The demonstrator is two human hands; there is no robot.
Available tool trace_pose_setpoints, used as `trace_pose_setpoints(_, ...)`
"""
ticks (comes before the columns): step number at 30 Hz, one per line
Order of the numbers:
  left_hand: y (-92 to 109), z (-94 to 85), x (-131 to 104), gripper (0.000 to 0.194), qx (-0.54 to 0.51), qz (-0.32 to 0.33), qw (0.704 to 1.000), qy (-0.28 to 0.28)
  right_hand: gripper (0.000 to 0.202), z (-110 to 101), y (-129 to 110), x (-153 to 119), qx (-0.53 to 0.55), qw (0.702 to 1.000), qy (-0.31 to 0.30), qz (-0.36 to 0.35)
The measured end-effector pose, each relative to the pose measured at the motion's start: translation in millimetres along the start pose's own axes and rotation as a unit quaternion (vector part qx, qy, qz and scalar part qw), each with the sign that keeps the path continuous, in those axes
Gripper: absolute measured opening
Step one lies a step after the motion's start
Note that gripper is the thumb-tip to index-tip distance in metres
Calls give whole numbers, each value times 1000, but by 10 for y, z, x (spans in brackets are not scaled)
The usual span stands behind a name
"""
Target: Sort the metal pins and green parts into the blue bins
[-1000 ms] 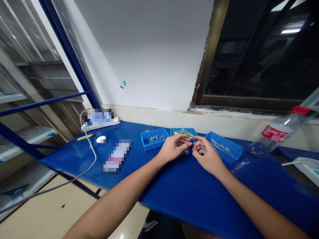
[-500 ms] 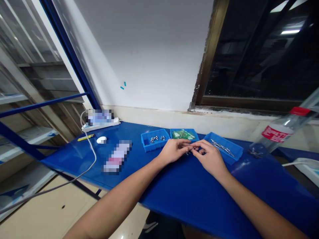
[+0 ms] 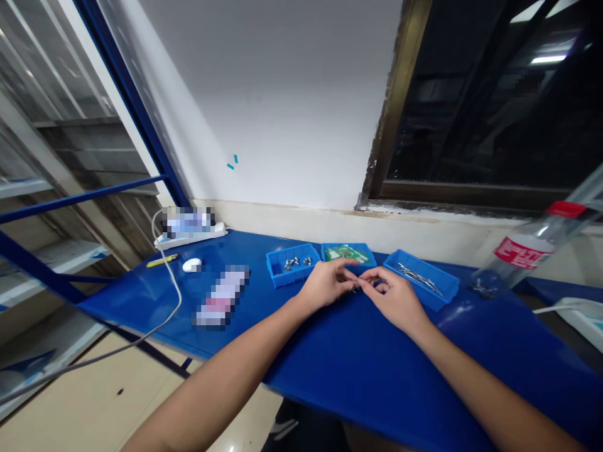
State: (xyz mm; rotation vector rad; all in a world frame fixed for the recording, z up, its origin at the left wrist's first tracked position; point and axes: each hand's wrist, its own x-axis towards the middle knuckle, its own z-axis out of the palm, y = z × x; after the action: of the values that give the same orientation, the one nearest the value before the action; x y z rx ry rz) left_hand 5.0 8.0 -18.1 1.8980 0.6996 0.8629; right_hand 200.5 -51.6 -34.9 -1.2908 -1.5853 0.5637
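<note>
My left hand point(image 3: 327, 282) and my right hand point(image 3: 387, 292) meet over the blue table, fingertips almost touching. Both are closed in a pinch around something small, mostly hidden by the fingers; thin metallic bits show just below the left fingers. Behind my left hand is a blue bin point(image 3: 292, 276) with small shiny metal parts point(image 3: 291, 262). A middle blue bin point(image 3: 370, 258) holds green-and-white pieces point(image 3: 346, 252), partly covered by my left fingers. Beyond my right hand, a third blue bin point(image 3: 443, 301) contains long thin metal rods point(image 3: 419, 278).
A cut plastic bottle point(image 3: 521, 254) with a red cap leans at the right, dark bits at its lower end. On the left lie a blurred phone-like object point(image 3: 221, 298), a white mouse-like object point(image 3: 192, 265), a yellow cutter point(image 3: 161, 260) and a power strip point(image 3: 198, 235) with a cable point(image 3: 176, 282).
The fingers of both hands have shifted slightly, with the right fingertips a little lower and further left. The bins and the other objects stay where they were.
</note>
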Motion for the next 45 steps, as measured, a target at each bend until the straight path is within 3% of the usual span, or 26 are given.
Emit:
trace_pose_setpoints(4, 28, 3, -5, 47, 55, 21, 998, -15, 15, -12, -34, -3, -24, 1000, -6, -6)
trace_pose_setpoints(7, 52, -3, 6, 37, 76, 33, 997, 7, 17, -32, -43, -3, -37, 999, 3, -12)
trace_pose_setpoints(12, 71, -5, 16, 33, -6, 26, 998, 50, 26, -30, -11, 1, -42, 999, -7, -20)
trace_pose_setpoints(18, 96, -14, 18, 45, -98, 8, 994, 38, 25, 30, 60, -9, 1, 999, -43, -12)
trace_pose_setpoints(23, 127, -22, 24, 44, -102, 4, 994, 33, 24, 25, 83, -5, 17, 999, -41, -2)
trace_pose_setpoints(31, 85, -35, 41, 38, -60, 12, 994, 92, 29, 38, 57, -10, 37, 998, -45, 13)
trace_pose_setpoints(39, 126, -50, 15, 55, -97, -7, 995, 20, 41, -2, 40, 8, 67, 995, -55, 46)
trace_pose_setpoints(45, 155, -48, -2, 55, -101, 3, 995, -13, 44, -17, 42, 8, 113, 991, -39, 67)
